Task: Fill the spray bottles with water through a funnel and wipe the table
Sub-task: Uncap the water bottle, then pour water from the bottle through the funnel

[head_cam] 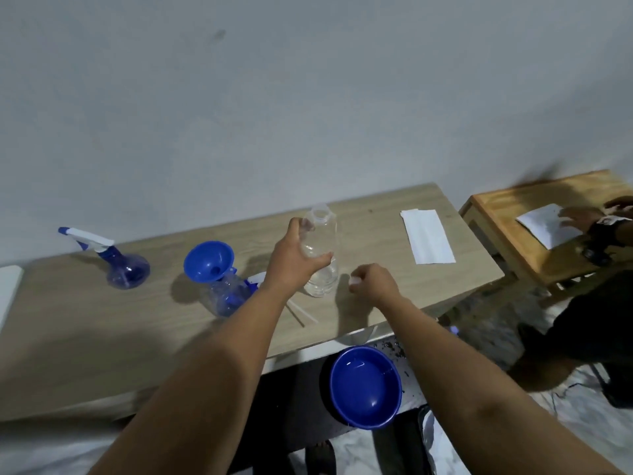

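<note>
A: Pale grey wall (308, 97) is running behind the wooden tabletop (102, 337), which is butting right up against it. How is the room along the edges looking?

B: The near edge is slanting across the view, and bare wood is lying open at the near left. On the right the tabletop is ending just past a white folded cloth (427, 235). Beyond a gap, a second, smaller wooden table (507, 214) is standing, where another person's hand (579, 216) is resting on a sheet of paper (544, 224).

A: And the hands?

B: The left hand (291, 258) is wrapping round the clear water bottle (320, 250), thumb on the near side, fingers on the far side. The right hand (373, 281) is hovering just beside the bottle's base, curled, pinching a small white cap (354, 280).

A: How is the bottle looking?

B: It is standing upright near the middle of the tabletop, mouth open, with water sitting low in the bottom part.

A: Where are the spray bottles?

B: One blue spray bottle (126, 269) is standing well to the left, close to the wall, its white and blue trigger head screwed on and leaning. A second, clearer spray bottle (227, 296) is sitting just left of the left forearm, with a blue funnel (209, 262) tilting in its neck. Its trigger head (255, 281) is lying behind the wrist, the white tube (301, 313) poking out toward the near edge.

A: Anything below the edge?

B: A blue basin (364, 387) is sitting under the near edge between the forearms, holding some water.
</note>
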Demonstrator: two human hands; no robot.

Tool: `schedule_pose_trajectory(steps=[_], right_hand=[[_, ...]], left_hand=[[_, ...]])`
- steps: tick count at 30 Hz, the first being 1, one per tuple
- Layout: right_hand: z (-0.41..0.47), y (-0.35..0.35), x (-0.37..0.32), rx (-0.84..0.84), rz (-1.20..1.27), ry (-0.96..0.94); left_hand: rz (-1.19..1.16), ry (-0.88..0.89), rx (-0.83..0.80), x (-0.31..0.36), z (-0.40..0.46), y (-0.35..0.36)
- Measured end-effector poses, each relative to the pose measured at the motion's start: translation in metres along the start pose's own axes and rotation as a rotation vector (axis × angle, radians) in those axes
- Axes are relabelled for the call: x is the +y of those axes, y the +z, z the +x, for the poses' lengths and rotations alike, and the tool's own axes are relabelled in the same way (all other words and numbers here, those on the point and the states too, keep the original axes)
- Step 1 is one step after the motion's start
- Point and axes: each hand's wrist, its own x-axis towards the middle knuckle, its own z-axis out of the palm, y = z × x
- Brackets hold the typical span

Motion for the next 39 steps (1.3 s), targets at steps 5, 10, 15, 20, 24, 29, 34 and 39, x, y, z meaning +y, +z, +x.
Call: schedule_pose_trajectory(steps=[5, 10, 15, 20, 24, 29, 34, 39], right_hand=[[-0.013, 0.022, -0.012, 0.132, -0.031, -0.065], [-0.031, 0.011, -0.047, 0.173, 0.555, -0.404], [-0.036, 0.003, -0.082, 0.248, 0.707, -0.418], [-0.046, 0.003, -0.107, 0.366, 0.757, -0.431], [-0.065, -0.016, -0.144, 0.447, 0.843, -0.538], [-0.079, -0.038, -0.181, 0.282, 0.814, -0.686], [-0.083, -0.044, -0.202, -0.011, 0.519, -0.692], [-0.089, -0.038, -0.204, -0.257, 0.209, -0.612]], left_hand=[[-0.016, -0.002, 0.000, -0.003, 0.002, 0.002], [0.029, -0.032, -0.141, 0.007, 0.007, -0.010], [0.085, -0.035, -0.231, 0.015, 0.005, -0.063], [0.194, 0.141, 0.240, 0.011, -0.016, -0.129], [0.235, 0.084, 0.358, -0.026, -0.033, -0.165], [0.185, -0.129, 0.204, -0.074, -0.049, -0.181], [0.064, -0.215, 0.019, -0.096, -0.050, -0.180], [0.043, -0.192, 0.009, -0.104, -0.049, -0.176]])
